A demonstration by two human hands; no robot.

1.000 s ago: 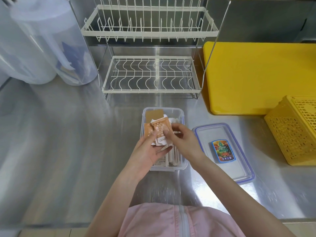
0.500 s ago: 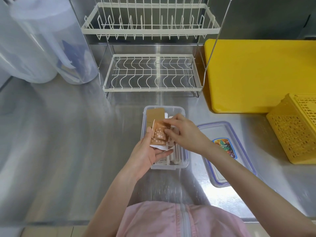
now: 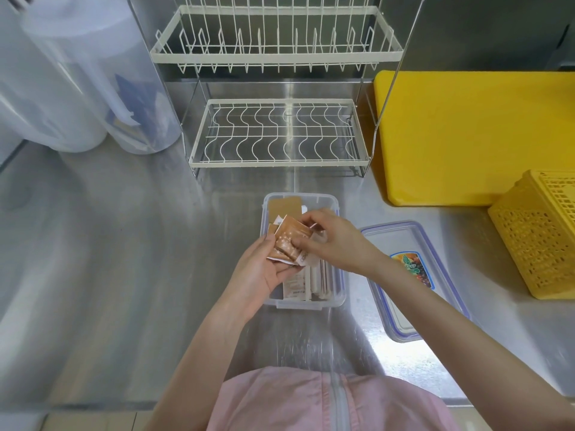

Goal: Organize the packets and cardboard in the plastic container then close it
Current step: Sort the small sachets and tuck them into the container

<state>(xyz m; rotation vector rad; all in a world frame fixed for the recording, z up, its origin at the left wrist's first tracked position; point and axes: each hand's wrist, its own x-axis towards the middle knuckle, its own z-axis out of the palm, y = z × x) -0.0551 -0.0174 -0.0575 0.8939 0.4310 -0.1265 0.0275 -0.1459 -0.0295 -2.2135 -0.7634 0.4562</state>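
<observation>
A clear plastic container (image 3: 341, 290) stands open on the steel counter in front of me. A brown cardboard piece (image 3: 284, 205) stands at its far end, and several white and beige packets (image 3: 306, 283) stand on edge in its near half. My left hand (image 3: 259, 273) holds a small stack of brown and white packets (image 3: 287, 242) just above the container. My right hand (image 3: 326, 237) pinches the top brown packet of that stack. The container's lid (image 3: 404, 244), blue-rimmed with a fruit sticker, lies flat to the right.
A white wire dish rack (image 3: 277, 132) stands behind the container. A yellow cutting board (image 3: 473, 135) and a yellow perforated basket (image 3: 538, 237) are at the right. Translucent jugs (image 3: 77, 88) stand at the back left.
Both hands have stayed above the container with the packets. My right hand's fingers have shifted on the stack and the top brown packet now lies more tilted.
</observation>
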